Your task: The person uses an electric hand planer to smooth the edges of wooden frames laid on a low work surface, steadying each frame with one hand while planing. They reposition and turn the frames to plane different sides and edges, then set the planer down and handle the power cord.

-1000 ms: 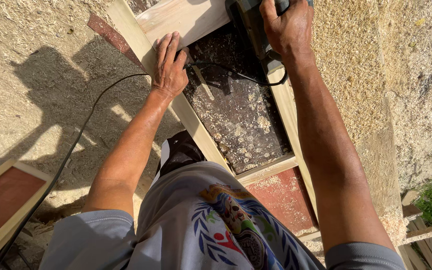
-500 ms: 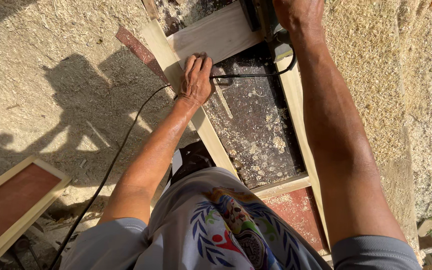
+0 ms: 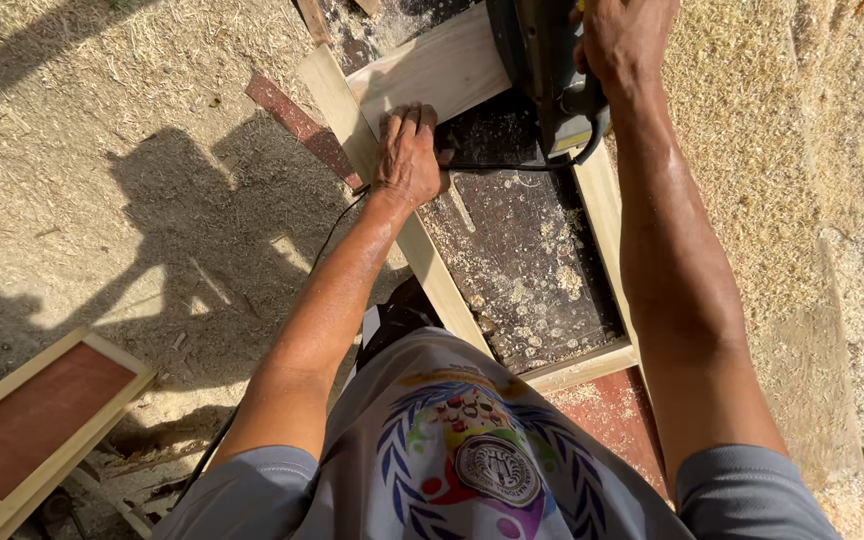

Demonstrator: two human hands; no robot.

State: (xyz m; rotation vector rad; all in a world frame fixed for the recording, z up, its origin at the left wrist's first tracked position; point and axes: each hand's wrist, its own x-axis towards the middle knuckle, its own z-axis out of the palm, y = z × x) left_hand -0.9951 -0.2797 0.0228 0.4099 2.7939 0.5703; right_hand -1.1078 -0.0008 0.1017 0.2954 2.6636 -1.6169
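Pale, smooth wooden frame (image 3: pixel 432 270) around a dark matt panel (image 3: pixel 532 270) (dusted with sawdust), beside a dark plastic power tool (image 3: pixel 542 70).

– How is the light?
– Hard, bright sun from the right. A dark shadow (image 3: pixel 182 230) of the person falls at left on the sawdust-covered ground (image 3: pixel 72 120).
– Is it sharp?
– Mostly. The frame's right side is glaring, nearly washed out.

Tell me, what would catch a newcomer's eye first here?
Two bare arms reach forward over a pale wooden frame with a dark, sawdust-speckled panel. The right hand grips a dark power tool at the top, while the left hand presses on a light plank. Sawdust covers the ground all around.
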